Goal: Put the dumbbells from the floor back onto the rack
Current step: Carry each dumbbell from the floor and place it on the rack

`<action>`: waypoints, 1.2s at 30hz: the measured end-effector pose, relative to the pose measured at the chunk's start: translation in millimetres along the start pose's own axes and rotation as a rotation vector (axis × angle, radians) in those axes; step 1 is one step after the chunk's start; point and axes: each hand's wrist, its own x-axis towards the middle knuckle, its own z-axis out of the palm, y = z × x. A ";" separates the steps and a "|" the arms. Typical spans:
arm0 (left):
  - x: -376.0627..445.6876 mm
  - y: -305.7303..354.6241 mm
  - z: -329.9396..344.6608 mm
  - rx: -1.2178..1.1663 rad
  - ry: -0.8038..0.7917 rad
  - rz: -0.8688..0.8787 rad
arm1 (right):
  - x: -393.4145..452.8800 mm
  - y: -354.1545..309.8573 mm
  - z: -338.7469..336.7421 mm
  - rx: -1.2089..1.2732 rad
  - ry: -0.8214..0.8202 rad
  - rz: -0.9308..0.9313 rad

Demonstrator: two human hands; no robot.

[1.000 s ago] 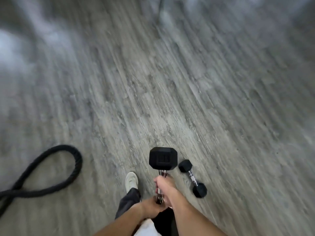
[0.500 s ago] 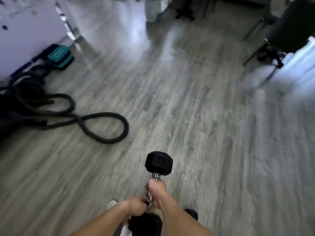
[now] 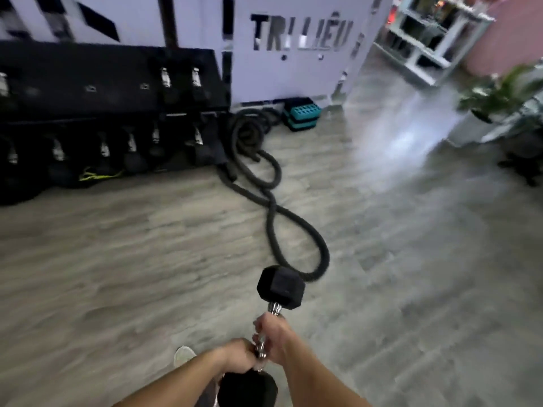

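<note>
Black hex dumbbell (image 3: 280, 287) is held off the grey wood-look floor (image 3: 117, 259) w/ both hands on its chrome handle: right hand (image 3: 271, 327) wrapped round the upper part just below the top head, left hand (image 3: 239, 355) curled round the lower part above the bottom head. Dumbbell rack (image 3: 111, 113) stands well apart at far left against the wall, w/ a battle rope (image 3: 273, 207) snaking over the floor between, and a teal step block (image 3: 302, 113) beside the rope's coil.
</note>
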 end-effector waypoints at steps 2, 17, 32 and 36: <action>-2.9 -25.6 -47.6 -0.049 0.018 -0.008 | 3.2 -29.1 49.8 -0.063 -0.012 -0.015; -20.2 -171.9 -372.1 -0.443 0.322 -0.029 | 36.6 -234.2 390.5 -0.359 -0.236 -0.063; 30.4 -227.6 -738.5 -0.411 0.362 -0.021 | 106.6 -499.5 656.2 -0.337 -0.233 -0.061; 54.8 -239.9 -833.2 -0.337 0.343 0.017 | 129.9 -563.6 716.7 -0.309 -0.188 -0.105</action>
